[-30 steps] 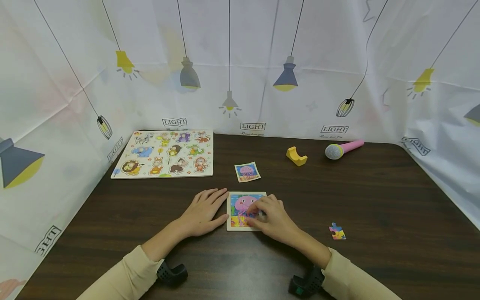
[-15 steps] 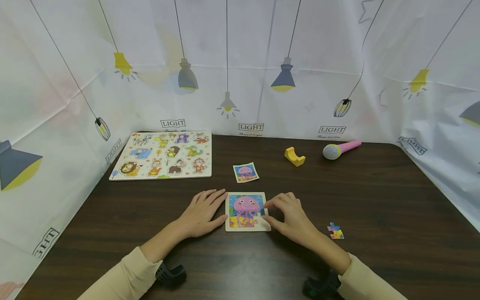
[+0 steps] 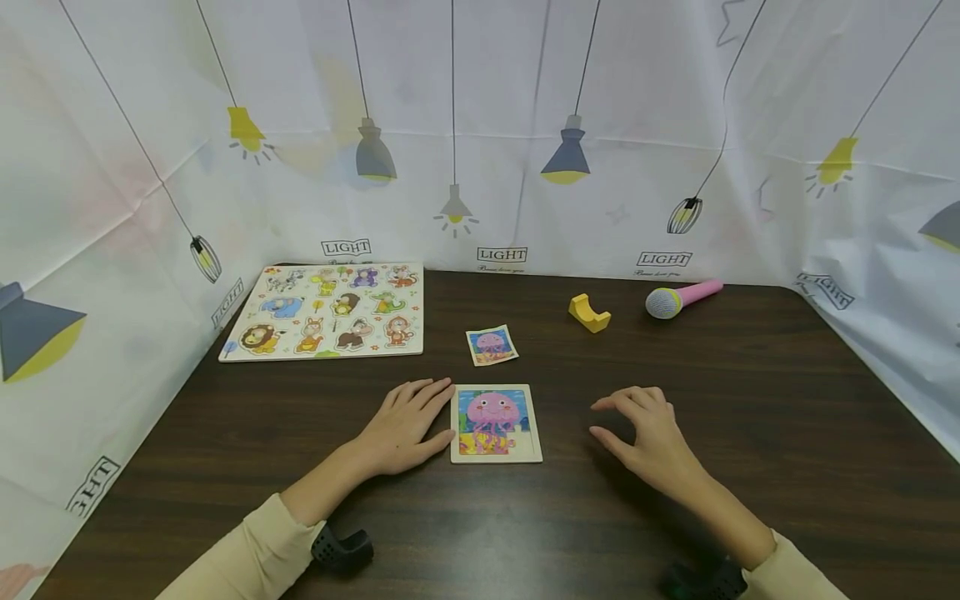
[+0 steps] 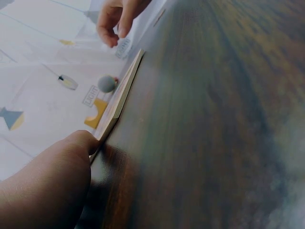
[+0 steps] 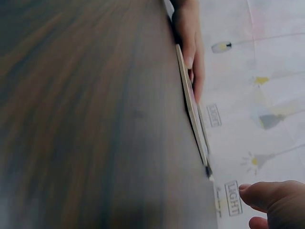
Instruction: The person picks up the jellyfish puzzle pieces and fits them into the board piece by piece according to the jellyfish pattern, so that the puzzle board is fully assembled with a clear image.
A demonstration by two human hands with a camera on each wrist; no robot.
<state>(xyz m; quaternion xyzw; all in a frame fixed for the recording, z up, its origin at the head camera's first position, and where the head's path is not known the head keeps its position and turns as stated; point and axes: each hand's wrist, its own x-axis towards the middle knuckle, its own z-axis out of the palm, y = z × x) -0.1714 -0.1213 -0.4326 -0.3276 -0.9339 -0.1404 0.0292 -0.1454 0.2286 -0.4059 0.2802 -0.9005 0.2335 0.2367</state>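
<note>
A small square jigsaw puzzle [image 3: 491, 412] with a pink jellyfish picture lies flat on the table; a bare gap shows at its lower right. My left hand [image 3: 401, 429] rests on the table with fingers spread, thumb and fingertips at the puzzle's left edge. Right of the puzzle, my right hand [image 3: 654, 442] hovers over the table, its thumb and fingers apart and nothing between them. The loose jigsaw piece seen there earlier is hidden by that hand in the head view; a thin pale sliver [image 4: 159, 17] lies below the right hand in the left wrist view.
Behind the puzzle lies a small jellyfish picture card [image 3: 492, 345]. A large animal puzzle board [image 3: 326, 312] is at the back left. A yellow arch block [image 3: 589, 314] and a pink toy microphone [image 3: 682, 298] sit at the back right, before a lamp-print cloth [image 3: 480, 125].
My right hand has drawn away from the puzzle to the right, over where the loose piece lay. The puzzle's lower right gap, earlier covered by that hand, is visible. The left hand stays put.
</note>
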